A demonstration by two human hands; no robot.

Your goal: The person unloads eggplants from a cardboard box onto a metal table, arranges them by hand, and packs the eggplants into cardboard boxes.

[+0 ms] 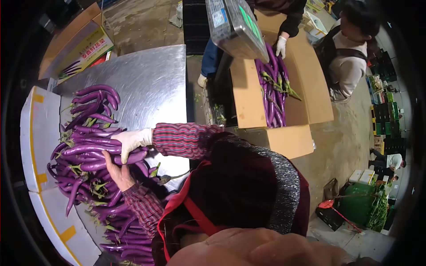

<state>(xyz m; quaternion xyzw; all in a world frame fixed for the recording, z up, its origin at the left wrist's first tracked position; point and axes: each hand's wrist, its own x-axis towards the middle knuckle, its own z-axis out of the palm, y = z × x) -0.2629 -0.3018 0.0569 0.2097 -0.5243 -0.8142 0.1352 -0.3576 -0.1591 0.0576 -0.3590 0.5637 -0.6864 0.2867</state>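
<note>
My right hand (133,142), in a white glove, is closed over the ends of several long purple eggplants (88,150) at the near side of a big pile. Just below it, my bare left hand (119,176) is closed against the same eggplants, its fingers curled up around their ends. The fingertips are partly hidden by the vegetables. More eggplants (97,104) lie loosely stacked farther up the metal table (151,75), and others (128,235) reach under my left forearm. Green stem caps show among them.
White foam boxes (41,146) with yellow tape border the pile. A printed carton (84,48) stands beyond the table. A co-worker's gloved hand (281,46) touches eggplants (273,97) in an open carton (310,88), beside a scale-like device (235,31). Another person (348,62) is nearby.
</note>
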